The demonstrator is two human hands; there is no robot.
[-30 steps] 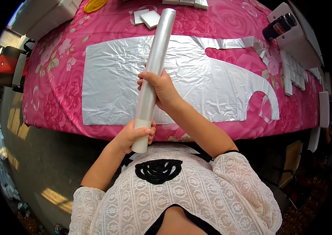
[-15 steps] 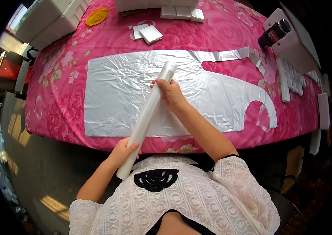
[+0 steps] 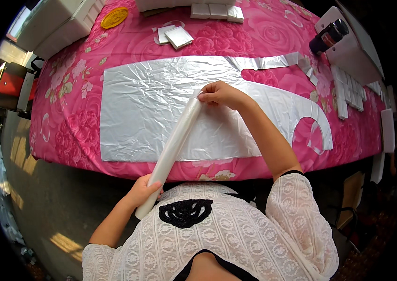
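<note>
Roughly, roll: translucent plastic roll (image 3: 172, 147) slants from table edge up over the silver sheet (image 3: 161, 107).
Left hand (image 3: 143, 191): grip wrapped round the roll's near, lower end.
Right hand (image 3: 221, 93): fingertips pinch the far, upper end.
Axis: runs near-left to far-right, tilted.
Table: pink floral cover (image 3: 67, 103).
</note>
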